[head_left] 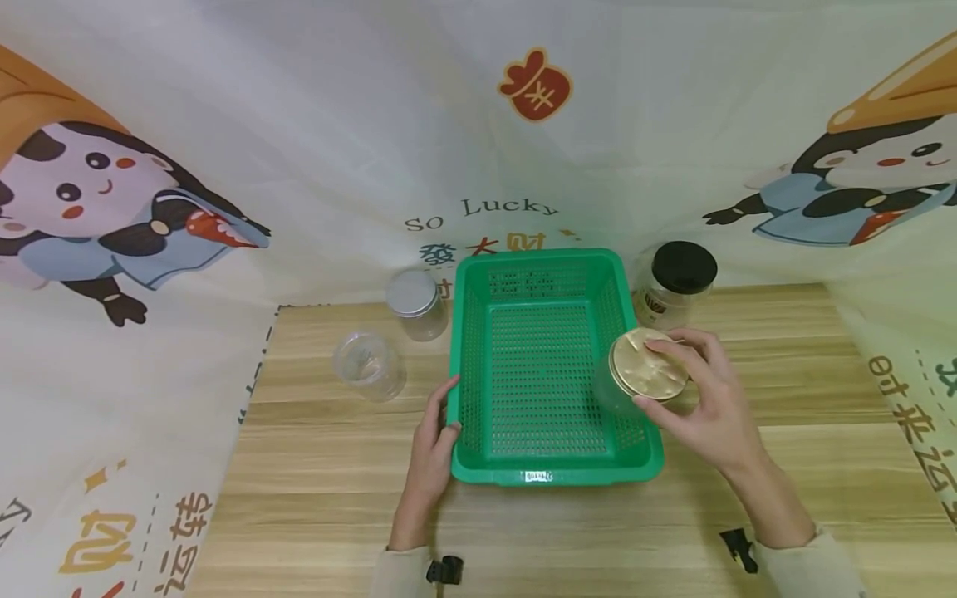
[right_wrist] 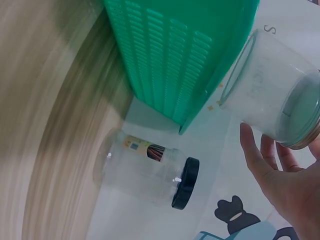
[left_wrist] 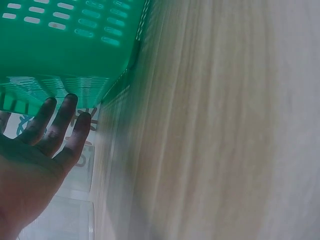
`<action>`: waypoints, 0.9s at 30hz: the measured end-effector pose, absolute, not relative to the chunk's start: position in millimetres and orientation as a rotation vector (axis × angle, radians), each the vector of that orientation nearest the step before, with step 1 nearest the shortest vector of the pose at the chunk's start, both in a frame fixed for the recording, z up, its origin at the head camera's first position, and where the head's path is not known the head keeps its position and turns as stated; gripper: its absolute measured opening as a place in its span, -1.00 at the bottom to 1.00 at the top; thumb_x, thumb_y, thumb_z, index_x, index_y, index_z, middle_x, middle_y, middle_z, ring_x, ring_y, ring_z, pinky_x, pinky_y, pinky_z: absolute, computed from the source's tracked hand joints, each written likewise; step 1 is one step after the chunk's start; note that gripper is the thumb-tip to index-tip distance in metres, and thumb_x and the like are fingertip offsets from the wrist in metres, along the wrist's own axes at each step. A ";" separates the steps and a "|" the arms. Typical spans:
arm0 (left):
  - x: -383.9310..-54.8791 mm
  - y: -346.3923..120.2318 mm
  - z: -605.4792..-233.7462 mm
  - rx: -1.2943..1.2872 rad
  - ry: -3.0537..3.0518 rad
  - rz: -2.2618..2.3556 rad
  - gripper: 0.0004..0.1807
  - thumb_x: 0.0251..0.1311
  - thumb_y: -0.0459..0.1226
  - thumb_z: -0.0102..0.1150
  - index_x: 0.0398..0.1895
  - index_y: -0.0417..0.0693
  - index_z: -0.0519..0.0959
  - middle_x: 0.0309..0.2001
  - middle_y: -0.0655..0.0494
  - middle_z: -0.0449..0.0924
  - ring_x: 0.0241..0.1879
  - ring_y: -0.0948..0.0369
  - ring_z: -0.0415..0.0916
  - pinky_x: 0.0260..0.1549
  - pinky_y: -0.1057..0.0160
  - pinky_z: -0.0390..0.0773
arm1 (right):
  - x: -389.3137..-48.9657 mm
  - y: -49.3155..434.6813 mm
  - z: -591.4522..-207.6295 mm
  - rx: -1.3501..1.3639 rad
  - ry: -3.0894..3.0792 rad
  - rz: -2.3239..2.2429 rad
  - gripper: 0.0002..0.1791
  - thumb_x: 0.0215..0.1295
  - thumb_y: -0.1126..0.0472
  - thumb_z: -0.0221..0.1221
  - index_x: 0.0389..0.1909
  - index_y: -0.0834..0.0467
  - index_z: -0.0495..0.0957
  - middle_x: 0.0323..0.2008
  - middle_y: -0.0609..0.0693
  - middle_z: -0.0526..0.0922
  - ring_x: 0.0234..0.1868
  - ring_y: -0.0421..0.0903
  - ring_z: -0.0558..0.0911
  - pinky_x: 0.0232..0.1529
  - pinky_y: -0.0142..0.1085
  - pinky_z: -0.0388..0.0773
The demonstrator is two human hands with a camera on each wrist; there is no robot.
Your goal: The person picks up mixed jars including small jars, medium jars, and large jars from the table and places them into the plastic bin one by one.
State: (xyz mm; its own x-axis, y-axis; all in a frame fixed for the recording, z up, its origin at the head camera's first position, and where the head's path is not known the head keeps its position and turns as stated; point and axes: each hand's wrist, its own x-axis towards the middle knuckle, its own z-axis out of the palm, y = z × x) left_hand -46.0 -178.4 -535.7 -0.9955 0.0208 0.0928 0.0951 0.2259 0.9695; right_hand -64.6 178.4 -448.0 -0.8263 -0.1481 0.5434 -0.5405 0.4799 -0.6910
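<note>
A green plastic basket [head_left: 557, 477] stands on the wooden table in front of me. My left hand [head_left: 429, 453] is at its left side, with the fingertips against the outer wall just under the rim; in the left wrist view those fingers [left_wrist: 57, 125] look fairly straight. Over the basket's right rim, my right hand [head_left: 710, 407] holds a clear jar with a gold lid [head_left: 649, 364], thumb and fingers around the lid's edge. The right wrist view shows the see-through body of this jar [right_wrist: 265, 85], with its lid end toward the palm.
Left of the basket are a clear jar with a silver lid [head_left: 416, 306] and a clear container without a lid [head_left: 370, 367]. Behind the right hand stands a clear jar with a black lid [head_left: 684, 267] and a label. A printed cloth [head_left: 336, 166] hangs around the table [head_left: 314, 490].
</note>
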 end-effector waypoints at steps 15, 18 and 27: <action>-40.1 -173.2 -496.9 -0.112 -2.467 -1.902 -0.33 0.18 -0.58 -0.17 0.44 -0.21 0.27 0.24 -0.35 0.44 0.11 -0.14 0.50 0.03 0.19 0.52 | -63.6 171.2 -455.3 0.585 -2.396 1.290 -0.25 -0.23 0.28 0.54 0.16 0.10 0.60 0.19 0.14 0.44 0.23 0.00 0.39 0.22 -0.40 0.25; -40.9 -173.9 -503.0 -0.104 -2.460 -1.913 -0.32 0.18 -0.58 -0.18 0.45 -0.18 0.27 0.25 -0.34 0.43 0.12 -0.14 0.49 0.04 0.19 0.51 | -64.1 168.7 -456.1 0.618 -2.381 1.288 -0.24 -0.23 0.27 0.54 0.16 0.11 0.59 0.19 0.15 0.44 0.23 0.02 0.40 0.22 -0.41 0.26; -46.1 -177.6 -535.0 -0.104 -2.416 -1.940 -0.28 0.21 -0.54 -0.18 0.47 0.08 0.27 0.30 -0.18 0.41 0.14 0.00 0.48 0.07 0.16 0.50 | -60.7 160.7 -459.1 0.617 -2.464 1.295 -0.24 -0.18 0.23 0.56 0.19 0.06 0.57 0.21 0.09 0.42 0.25 0.00 0.39 0.24 -0.40 0.24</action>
State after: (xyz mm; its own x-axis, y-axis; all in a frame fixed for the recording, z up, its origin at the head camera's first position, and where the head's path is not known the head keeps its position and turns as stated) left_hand -46.1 -177.6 -535.0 -0.9969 0.0264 0.0746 0.0786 0.2149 0.9735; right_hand -60.7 160.7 -459.1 -0.8664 -0.2365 0.4398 -0.4964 0.5044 -0.7066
